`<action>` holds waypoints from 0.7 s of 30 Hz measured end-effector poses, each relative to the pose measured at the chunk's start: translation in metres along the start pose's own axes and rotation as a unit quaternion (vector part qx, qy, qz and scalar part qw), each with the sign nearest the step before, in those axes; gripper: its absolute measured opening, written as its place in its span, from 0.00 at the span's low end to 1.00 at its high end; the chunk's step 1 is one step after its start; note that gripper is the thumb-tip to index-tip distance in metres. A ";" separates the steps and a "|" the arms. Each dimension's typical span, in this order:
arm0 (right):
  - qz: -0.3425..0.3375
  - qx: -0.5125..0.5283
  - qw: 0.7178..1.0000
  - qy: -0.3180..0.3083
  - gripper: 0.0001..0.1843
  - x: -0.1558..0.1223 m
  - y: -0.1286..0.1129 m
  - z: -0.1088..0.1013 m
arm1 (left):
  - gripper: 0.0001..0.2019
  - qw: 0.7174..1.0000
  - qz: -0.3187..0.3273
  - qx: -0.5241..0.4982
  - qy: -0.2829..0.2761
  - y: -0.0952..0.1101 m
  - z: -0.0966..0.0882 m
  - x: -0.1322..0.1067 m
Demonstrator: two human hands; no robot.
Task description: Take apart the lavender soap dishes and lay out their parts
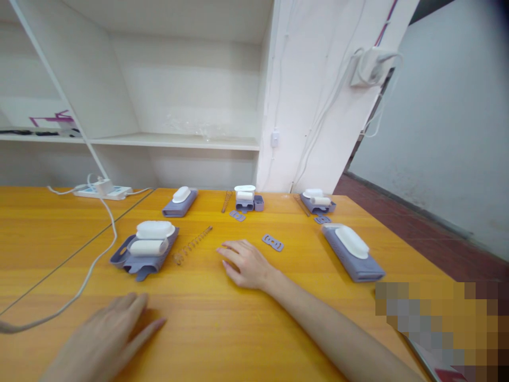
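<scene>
My left hand [109,337] rests low over the near left of the table, thumb apart from its fingers, holding nothing. In the middle, my right hand [248,263] lies open with fingers stretched to the left. Left of it is a coil spring [193,244], not touched. Beyond the left hand sits a group of purple plastic parts [149,262] with a white roller [148,248] and a white oval piece [155,229]. A flat purple plate with cut-outs [272,243] lies just past the right hand.
Similar purple and white units stand at the back left [181,202], back middle [245,197], back right [317,200] and right [353,252]. A white cable [105,246] runs across the left side from a power strip [104,191]. A pixelated patch [449,329] covers the lower right.
</scene>
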State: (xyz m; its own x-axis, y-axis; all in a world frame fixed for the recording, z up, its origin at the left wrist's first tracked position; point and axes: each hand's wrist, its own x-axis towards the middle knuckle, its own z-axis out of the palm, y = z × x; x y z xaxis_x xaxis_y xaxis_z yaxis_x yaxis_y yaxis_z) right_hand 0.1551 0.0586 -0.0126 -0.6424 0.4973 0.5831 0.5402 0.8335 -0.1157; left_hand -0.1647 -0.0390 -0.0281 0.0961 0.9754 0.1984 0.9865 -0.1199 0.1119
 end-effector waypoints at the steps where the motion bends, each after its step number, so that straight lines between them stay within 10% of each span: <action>1: -0.002 -0.006 1.000 0.015 0.17 0.000 0.002 0.000 | 0.18 0.997 0.074 0.002 -0.008 0.026 -0.008 0.005; 7: 0.052 -0.027 0.995 0.083 0.16 -0.003 0.016 -0.002 | 0.13 0.960 0.248 0.111 0.067 0.110 -0.034 0.082; 13: 0.084 -0.044 0.992 0.080 0.15 -0.003 0.019 0.000 | 0.17 0.956 0.211 0.191 0.075 0.115 -0.001 0.137; 21: 0.107 -0.052 0.989 0.091 0.13 -0.004 0.020 0.001 | 0.19 0.943 0.192 0.264 0.057 0.102 0.007 0.130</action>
State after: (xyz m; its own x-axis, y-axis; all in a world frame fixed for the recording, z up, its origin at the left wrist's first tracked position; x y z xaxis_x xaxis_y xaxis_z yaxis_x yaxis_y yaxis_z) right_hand 0.1677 0.0739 -0.0180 -0.4041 0.5990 0.6913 0.7121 0.6803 -0.1732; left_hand -0.0509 0.0769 0.0018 0.4749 0.8486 0.2330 0.8131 -0.3219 -0.4850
